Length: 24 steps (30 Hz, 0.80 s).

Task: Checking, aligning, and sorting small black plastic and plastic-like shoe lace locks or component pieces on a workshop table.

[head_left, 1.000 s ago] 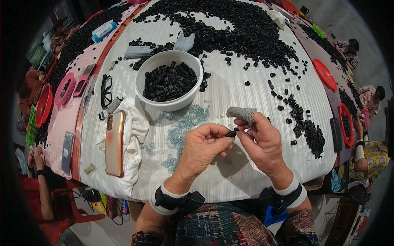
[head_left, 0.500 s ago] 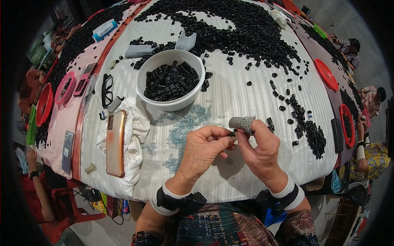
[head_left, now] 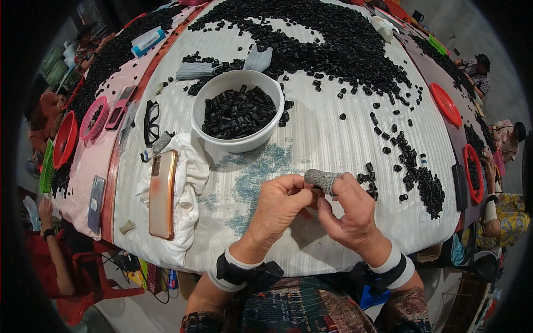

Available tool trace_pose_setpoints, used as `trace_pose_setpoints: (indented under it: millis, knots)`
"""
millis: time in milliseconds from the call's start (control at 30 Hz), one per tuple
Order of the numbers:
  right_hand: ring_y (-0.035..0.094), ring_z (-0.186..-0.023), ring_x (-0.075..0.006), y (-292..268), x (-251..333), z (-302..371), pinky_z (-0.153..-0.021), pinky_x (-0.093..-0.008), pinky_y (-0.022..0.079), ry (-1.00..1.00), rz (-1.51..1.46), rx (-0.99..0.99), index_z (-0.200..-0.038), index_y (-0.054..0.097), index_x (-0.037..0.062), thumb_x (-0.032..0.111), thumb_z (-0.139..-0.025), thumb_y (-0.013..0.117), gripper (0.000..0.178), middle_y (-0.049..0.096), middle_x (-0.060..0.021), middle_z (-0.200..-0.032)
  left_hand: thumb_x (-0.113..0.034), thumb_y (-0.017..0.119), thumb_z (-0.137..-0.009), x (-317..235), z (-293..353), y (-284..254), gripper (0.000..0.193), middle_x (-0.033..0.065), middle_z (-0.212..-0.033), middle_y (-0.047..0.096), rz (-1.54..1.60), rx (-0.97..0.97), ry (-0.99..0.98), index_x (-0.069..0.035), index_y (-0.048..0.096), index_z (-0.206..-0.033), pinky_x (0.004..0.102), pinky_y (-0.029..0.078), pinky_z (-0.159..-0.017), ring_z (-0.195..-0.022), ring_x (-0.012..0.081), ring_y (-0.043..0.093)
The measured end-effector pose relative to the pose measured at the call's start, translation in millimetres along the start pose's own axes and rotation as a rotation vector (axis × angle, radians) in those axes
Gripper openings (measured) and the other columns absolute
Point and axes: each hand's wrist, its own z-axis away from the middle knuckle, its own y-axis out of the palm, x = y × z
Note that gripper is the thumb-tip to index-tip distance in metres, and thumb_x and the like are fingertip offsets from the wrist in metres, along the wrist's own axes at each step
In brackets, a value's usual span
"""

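A dark piece (head_left: pixel 317 190) sits mostly hidden between fingers (head_left: pixel 303 198).

Left fingers (head_left: pixel 291 182) and right fingers (head_left: pixel 351 191) close together near white bowl (head_left: pixel 239 145)

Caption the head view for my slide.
Left hand and right hand with grey knitted sleeve, close together near white bowl of black pieces.

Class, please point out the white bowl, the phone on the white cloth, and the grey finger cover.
Bowl (head_left: pixel 241 146): head view, on its near outer wall.
Phone (head_left: pixel 162 197): head view, middle of its back.
Finger cover (head_left: pixel 323 181): head view, middle of its sleeve.
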Motion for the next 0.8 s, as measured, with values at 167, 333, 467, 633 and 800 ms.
trace_pose_setpoints:
  millis: [167, 333, 467, 633, 800]
  knots:
    - [0.057, -0.076, -0.0276, -4.6, -5.4, -6.7, -0.063, -0.0335, 0.05, -0.004, -0.014, 0.018, -0.1, 0.054, -0.0047, 0.004, -0.063, 0.074, 0.042, 0.052, -0.0171, -0.093, -0.002, 0.061, -0.081, -3.5, -0.8, 1.6, 0.009, 0.0084, -0.081, 0.066, 0.041, -0.007, -0.067, 0.003, 0.062, -0.088, 0.0251, 0.055, -0.066, -0.072, 0.0134, 0.065]
    - [0.056, -0.075, -0.0268, -0.9, -5.2, -7.8, -0.063, -0.0333, 0.051, -0.036, 0.107, 0.066, -0.095, 0.054, -0.004, 0.009, -0.06, 0.079, 0.045, 0.051, -0.0153, -0.089, -0.006, 0.062, -0.082, 2.0, -1.7, 0.2, 0.014, 0.0105, -0.081, 0.066, 0.078, -0.002, 0.001, 0.005, 0.062, -0.091, 0.0222, 0.053, -0.058, -0.068, 0.013, 0.064]
    - [0.056, -0.071, -0.0253, 2.0, -5.9, -4.4, -0.057, -0.0325, 0.05, -0.073, 0.192, 0.051, -0.09, 0.053, -0.0021, 0.009, -0.058, 0.079, 0.043, 0.05, -0.0122, -0.081, -0.007, 0.063, -0.082, -2.3, -0.1, 1.0, 0.014, 0.01, -0.08, 0.066, 0.027, 0.015, -0.016, 0.004, 0.062, -0.09, 0.0217, 0.052, -0.058, -0.067, 0.0125, 0.064]
    - [0.055, -0.068, -0.0242, 2.0, -4.5, -3.5, -0.054, -0.0325, 0.049, -0.068, 0.232, 0.046, -0.087, 0.054, -0.0015, 0.007, -0.055, 0.079, 0.041, 0.049, -0.0104, -0.076, -0.008, 0.065, -0.082, 1.0, -1.2, -2.7, 0.014, 0.008, -0.078, 0.066, -0.017, 0.034, -0.02, 0.003, 0.064, -0.089, 0.0197, 0.051, -0.057, -0.065, 0.0106, 0.063]
    - [0.055, -0.065, -0.0236, -0.5, -7.5, -2.7, -0.053, -0.0322, 0.049, -0.069, 0.25, 0.024, -0.084, 0.056, -0.0014, 0.006, -0.055, 0.077, 0.037, 0.049, -0.0093, -0.071, -0.009, 0.066, -0.082, 0.6, -0.6, 0.9, 0.014, 0.0066, -0.076, 0.066, -0.007, 0.017, -0.04, 0.003, 0.065, -0.089, 0.019, 0.049, -0.057, -0.064, 0.0092, 0.062]
